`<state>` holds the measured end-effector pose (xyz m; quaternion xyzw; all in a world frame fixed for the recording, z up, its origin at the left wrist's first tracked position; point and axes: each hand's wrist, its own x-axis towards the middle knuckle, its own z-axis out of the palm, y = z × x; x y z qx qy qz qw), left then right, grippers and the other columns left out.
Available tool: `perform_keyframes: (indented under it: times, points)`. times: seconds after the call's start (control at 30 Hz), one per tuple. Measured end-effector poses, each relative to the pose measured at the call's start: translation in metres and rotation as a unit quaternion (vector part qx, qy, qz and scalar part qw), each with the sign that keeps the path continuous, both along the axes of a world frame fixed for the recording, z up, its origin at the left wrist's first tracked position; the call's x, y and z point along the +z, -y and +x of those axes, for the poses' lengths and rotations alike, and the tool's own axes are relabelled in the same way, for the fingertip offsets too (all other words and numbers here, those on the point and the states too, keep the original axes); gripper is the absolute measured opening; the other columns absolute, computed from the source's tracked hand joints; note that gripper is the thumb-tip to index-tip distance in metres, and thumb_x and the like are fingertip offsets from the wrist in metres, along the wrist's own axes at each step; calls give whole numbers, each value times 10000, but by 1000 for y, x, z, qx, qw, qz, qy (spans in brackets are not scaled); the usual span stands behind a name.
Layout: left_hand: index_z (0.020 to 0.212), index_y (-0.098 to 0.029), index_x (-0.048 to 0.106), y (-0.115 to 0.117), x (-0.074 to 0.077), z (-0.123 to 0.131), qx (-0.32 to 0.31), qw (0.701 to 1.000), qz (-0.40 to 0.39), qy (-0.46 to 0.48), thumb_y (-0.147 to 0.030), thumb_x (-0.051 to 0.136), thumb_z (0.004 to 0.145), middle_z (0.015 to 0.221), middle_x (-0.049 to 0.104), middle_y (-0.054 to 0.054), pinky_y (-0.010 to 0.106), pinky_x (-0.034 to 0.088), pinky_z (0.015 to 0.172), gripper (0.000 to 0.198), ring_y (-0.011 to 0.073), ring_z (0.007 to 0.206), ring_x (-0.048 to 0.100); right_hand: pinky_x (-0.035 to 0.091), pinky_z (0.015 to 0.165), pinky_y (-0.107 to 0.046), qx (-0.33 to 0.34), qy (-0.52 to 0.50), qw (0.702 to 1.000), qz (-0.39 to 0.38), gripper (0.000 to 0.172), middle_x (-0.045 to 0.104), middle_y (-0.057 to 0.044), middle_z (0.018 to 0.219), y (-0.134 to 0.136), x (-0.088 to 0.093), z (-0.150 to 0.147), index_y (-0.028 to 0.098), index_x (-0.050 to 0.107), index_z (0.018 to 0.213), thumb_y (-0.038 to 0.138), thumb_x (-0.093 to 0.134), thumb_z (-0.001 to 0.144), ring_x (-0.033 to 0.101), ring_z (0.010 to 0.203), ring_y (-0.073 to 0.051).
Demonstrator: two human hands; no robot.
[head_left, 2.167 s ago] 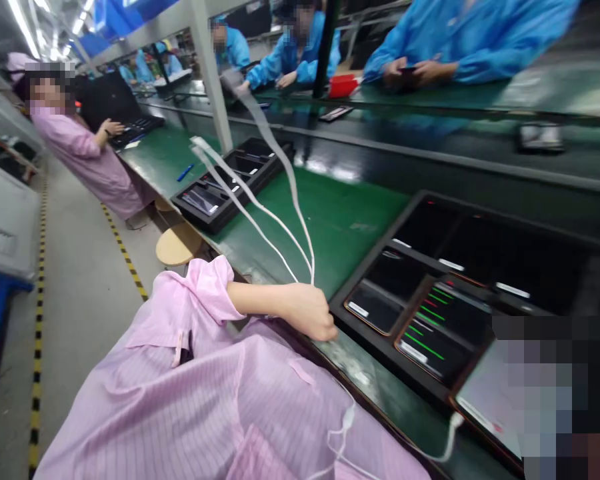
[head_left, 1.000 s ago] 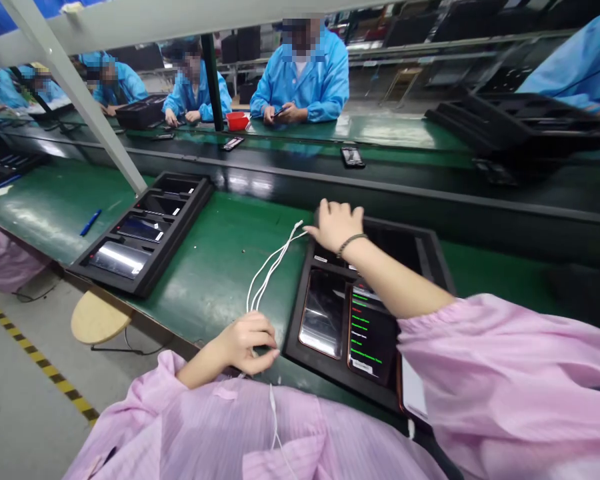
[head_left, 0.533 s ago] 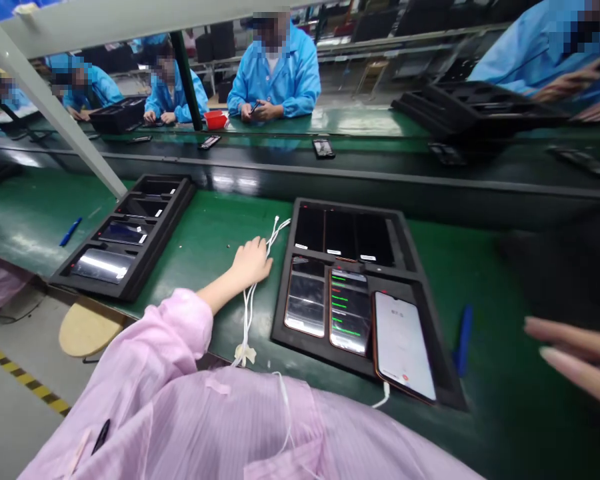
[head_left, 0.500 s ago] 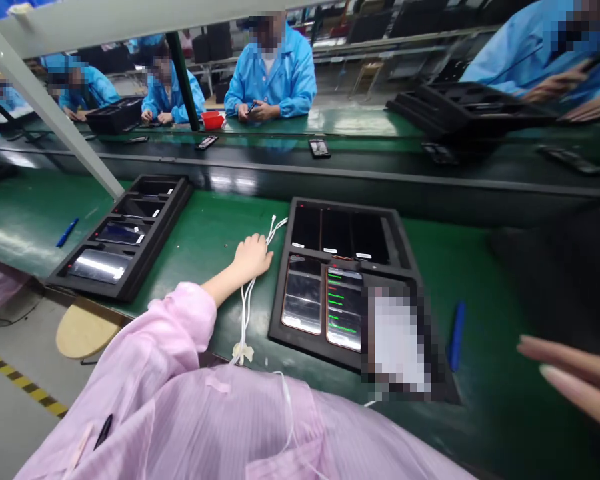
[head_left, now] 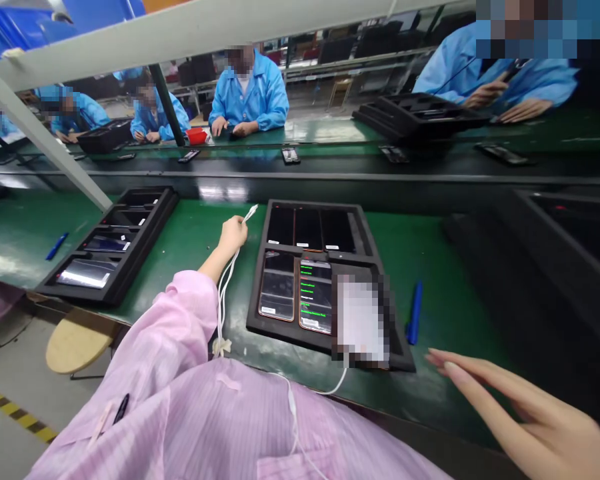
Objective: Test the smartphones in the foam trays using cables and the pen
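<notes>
In the head view, the left hand (head_left: 233,235) grasps a bundle of white cables (head_left: 222,300) over the green bench (head_left: 427,250), their plug ends sticking out past the fingers, just left of a black tray (head_left: 275,329). The right hand (head_left: 540,413) is released, fingers stretched out, near a blue pen (head_left: 415,313) lying beside the tray. That tray carries 2 rows of 3 phones, 1 showing green text (head_left: 315,293), while a separate white cord (head_left: 337,385) meets the pixelated front-right 1.
</notes>
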<state>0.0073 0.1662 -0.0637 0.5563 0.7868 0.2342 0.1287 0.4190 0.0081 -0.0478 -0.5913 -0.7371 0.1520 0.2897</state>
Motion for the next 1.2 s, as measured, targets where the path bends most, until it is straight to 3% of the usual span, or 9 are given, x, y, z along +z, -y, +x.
perform_keyframes:
  times: [0.1, 0.2, 0.3, 0.4, 0.5, 0.63, 0.9, 1.07, 1.2]
  points:
    - [1182, -107, 610, 31, 24, 28, -31, 993, 85, 82, -232, 433, 972, 688, 675, 5, 184, 506, 539, 302, 97, 505, 621, 641, 731, -335, 98, -89, 991, -16, 444, 780, -69, 883, -22, 15, -35, 266, 779, 823, 670, 594, 809, 749, 778, -248]
    - [1058, -119, 649, 78, 50, 71, -136, 917, 212, 311, -290, 580, 904, 593, 564, -48, 146, 407, 391, 240, 56, 391, 516, 638, 753, -360, 140, -178, 973, -31, 425, 775, -89, 928, -36, 24, -73, 226, 763, 963, 603, 616, 833, 743, 808, -242]
    - [1027, -138, 671, 124, 72, 106, -187, 871, 221, 396, -314, 627, 886, 588, 551, -50, 130, 383, 361, 230, 38, 383, 486, 627, 827, -374, 177, -305, 932, -79, 436, 767, -97, 964, -47, 35, -104, 205, 708, 1127, 533, 656, 844, 737, 869, -224]
    - [1009, -143, 680, 146, 83, 123, -214, 851, 189, 440, -326, 654, 880, 568, 546, -47, 130, 372, 346, 226, 31, 370, 459, 639, 774, -344, 205, -413, 883, -95, 355, 769, -74, 925, -56, 47, -121, 211, 708, 1065, 476, 705, 830, 740, 820, -197]
    - [985, -138, 682, 148, 84, 132, -224, 835, 160, 477, -375, 687, 861, 562, 553, -39, 140, 382, 338, 267, 37, 367, 461, 639, 671, -291, 217, -466, 855, -68, 227, 763, -33, 809, -61, 53, -126, 225, 721, 881, 427, 765, 786, 728, 705, -169]
    - [950, -138, 675, 144, 78, 139, -220, 816, 141, 516, -450, 707, 840, 540, 564, -29, 154, 392, 328, 332, 51, 358, 476, 615, 573, -273, 181, -475, 861, -27, 221, 734, -19, 693, -64, 51, -123, 228, 713, 741, 421, 820, 721, 699, 609, -171]
    - [926, -140, 640, 140, 72, 147, -177, 791, 116, 574, -493, 746, 795, 540, 594, -32, 161, 396, 328, 391, 60, 352, 491, 588, 562, -229, 187, -500, 845, 21, 116, 720, -6, 694, -67, 44, -120, 248, 724, 754, 335, 800, 763, 690, 626, -146]
    - [970, -138, 622, 137, 68, 149, -182, 779, 112, 590, -464, 744, 808, 584, 631, -22, 153, 423, 349, 384, 59, 370, 518, 582, 521, -253, 171, -495, 852, 12, 225, 716, -32, 677, -70, 40, -121, 221, 709, 720, 425, 800, 747, 693, 604, -170]
    - [971, -135, 634, 135, 65, 150, -176, 787, 128, 577, -448, 752, 803, 615, 670, -1, 153, 422, 345, 375, 52, 361, 509, 582, 513, -255, 168, -495, 852, -3, 214, 724, -34, 689, -71, 37, -120, 222, 717, 740, 419, 799, 749, 681, 578, -163]
